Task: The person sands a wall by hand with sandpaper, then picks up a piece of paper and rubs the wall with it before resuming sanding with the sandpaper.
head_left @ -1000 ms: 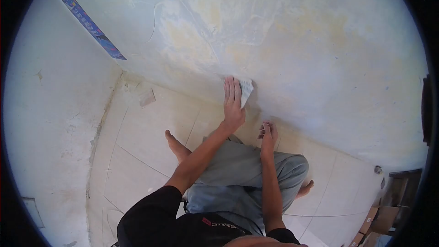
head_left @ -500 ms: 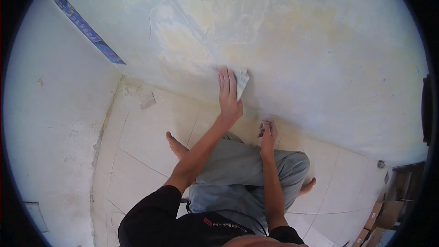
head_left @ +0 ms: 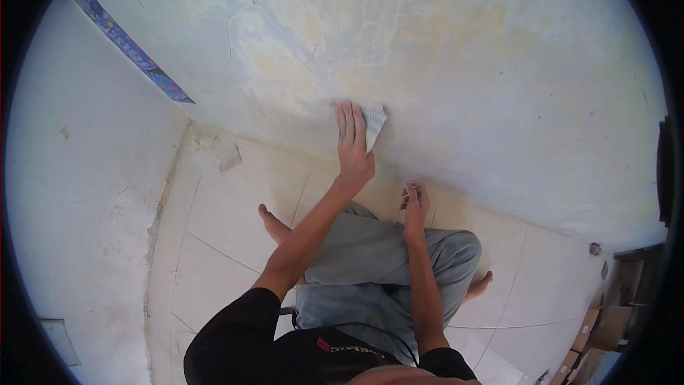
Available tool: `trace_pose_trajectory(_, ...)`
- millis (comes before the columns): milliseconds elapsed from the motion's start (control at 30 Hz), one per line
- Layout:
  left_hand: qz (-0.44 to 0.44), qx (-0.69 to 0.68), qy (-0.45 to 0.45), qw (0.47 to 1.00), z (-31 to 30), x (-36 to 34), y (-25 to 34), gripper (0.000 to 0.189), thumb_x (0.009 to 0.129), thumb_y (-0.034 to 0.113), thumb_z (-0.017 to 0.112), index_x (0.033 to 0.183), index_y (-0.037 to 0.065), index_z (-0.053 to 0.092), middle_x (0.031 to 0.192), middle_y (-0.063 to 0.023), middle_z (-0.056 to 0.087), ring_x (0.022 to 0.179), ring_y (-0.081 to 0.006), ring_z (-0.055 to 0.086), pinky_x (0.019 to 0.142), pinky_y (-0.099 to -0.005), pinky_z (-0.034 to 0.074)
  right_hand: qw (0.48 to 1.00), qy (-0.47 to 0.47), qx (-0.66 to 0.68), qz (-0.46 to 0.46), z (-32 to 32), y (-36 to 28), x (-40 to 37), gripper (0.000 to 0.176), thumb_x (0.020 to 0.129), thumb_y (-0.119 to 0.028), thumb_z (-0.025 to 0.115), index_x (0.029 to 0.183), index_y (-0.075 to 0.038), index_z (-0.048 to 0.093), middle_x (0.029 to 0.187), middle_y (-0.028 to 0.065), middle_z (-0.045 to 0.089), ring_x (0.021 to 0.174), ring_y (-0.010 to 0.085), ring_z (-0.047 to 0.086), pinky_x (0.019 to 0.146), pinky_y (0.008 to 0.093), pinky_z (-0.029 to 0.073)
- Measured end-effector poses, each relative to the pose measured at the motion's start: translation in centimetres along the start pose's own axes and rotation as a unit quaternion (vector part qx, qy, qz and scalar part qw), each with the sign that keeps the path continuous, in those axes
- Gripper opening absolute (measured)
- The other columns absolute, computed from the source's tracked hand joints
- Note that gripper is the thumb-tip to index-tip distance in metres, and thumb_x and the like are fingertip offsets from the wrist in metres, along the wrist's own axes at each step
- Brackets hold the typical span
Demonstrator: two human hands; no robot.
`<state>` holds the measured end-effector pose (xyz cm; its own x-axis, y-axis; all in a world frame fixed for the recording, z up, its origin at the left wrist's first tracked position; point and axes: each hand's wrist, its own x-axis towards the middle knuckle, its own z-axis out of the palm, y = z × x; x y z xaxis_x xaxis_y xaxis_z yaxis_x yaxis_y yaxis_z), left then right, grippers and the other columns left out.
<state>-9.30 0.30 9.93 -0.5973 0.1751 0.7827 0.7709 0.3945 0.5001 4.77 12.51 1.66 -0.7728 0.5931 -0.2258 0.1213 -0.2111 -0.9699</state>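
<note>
My left hand (head_left: 353, 144) presses a folded sheet of sandpaper (head_left: 374, 127) flat against the patchy wall (head_left: 456, 100). Its fingers lie over the sheet, pointing up the wall. The sheet's pale printed back shows to the right of the fingers; the rest is under them. My right hand (head_left: 415, 202) is held above my bent knee, close to the foot of the wall. Its dusty fingers are curled in, and whatever may be inside them is hidden.
Pale floor tiles (head_left: 214, 257) lie under my crossed legs. A small flat piece (head_left: 230, 160) rests on the floor near the corner. A blue printed strip (head_left: 128, 46) runs along the wall at upper left. Cardboard boxes (head_left: 605, 328) stand at lower right.
My left hand and the sandpaper have shifted slightly left and up on the wall. My right hand stays nearly in place. The view has tilted a little.
</note>
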Motion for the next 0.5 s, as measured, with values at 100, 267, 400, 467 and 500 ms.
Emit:
trace_pose_trajectory(100,0.010,-0.005,0.000,1.000,-1.5,2.1,1.3,0.078,0.071,-0.010,0.040,0.147,-0.015,0.024,0.154,-0.0368,0.020,0.144,-0.0540,0.014,0.118,-0.0590,0.012,1.000,-0.003,0.001,-0.016,0.3,0.1,0.3,0.016,0.099,-0.018,0.053,0.105,-0.006,0.060,0.080,0.0017,0.055,0.063,0.0078,0.048,0.055,0.0240,0.042)
trace_pose_trajectory(267,-0.005,0.003,-0.040,0.999,-0.6,-2.6,-0.2,0.080,0.069,-0.011,0.039,0.147,-0.015,0.023,0.154,-0.0365,0.020,0.145,-0.0525,0.012,0.118,-0.0589,0.011,1.000,-0.002,0.006,-0.002,0.1,0.4,0.3,0.015,0.099,-0.018,0.052,0.104,-0.006,0.060,0.080,0.0017,0.055,0.060,0.0073,0.047,0.052,0.0241,0.040)
trace_pose_trajectory(400,-0.004,0.016,-0.033,0.999,0.5,-2.4,-0.5,0.080,0.068,-0.011,0.040,0.147,-0.015,0.024,0.153,-0.0374,0.020,0.145,-0.0536,0.012,0.118,-0.0598,0.011,1.000,0.004,0.009,-0.004,0.0,0.4,0.3,0.015,0.099,-0.019,0.052,0.103,-0.005,0.059,0.080,0.0019,0.055,0.058,0.0072,0.046,0.051,0.0241,0.039)
trace_pose_trajectory(467,0.003,0.024,-0.010,1.000,0.3,-0.2,0.1,0.080,0.068,-0.011,0.040,0.147,-0.015,0.024,0.153,-0.0377,0.019,0.145,-0.0541,0.012,0.118,-0.0600,0.011,1.000,0.002,0.006,-0.004,0.0,0.4,0.3,0.016,0.099,-0.019,0.052,0.104,-0.006,0.059,0.080,0.0018,0.055,0.058,0.0072,0.046,0.051,0.0243,0.039)
trace_pose_trajectory(500,0.016,0.012,0.008,1.000,-0.6,1.9,1.1,0.080,0.068,-0.011,0.040,0.147,-0.015,0.023,0.153,-0.0378,0.019,0.144,-0.0546,0.012,0.118,-0.0600,0.011,1.000,-0.002,0.007,-0.004,0.0,0.5,0.3,0.016,0.099,-0.019,0.052,0.104,-0.006,0.060,0.080,0.0017,0.055,0.059,0.0072,0.046,0.051,0.0244,0.039)
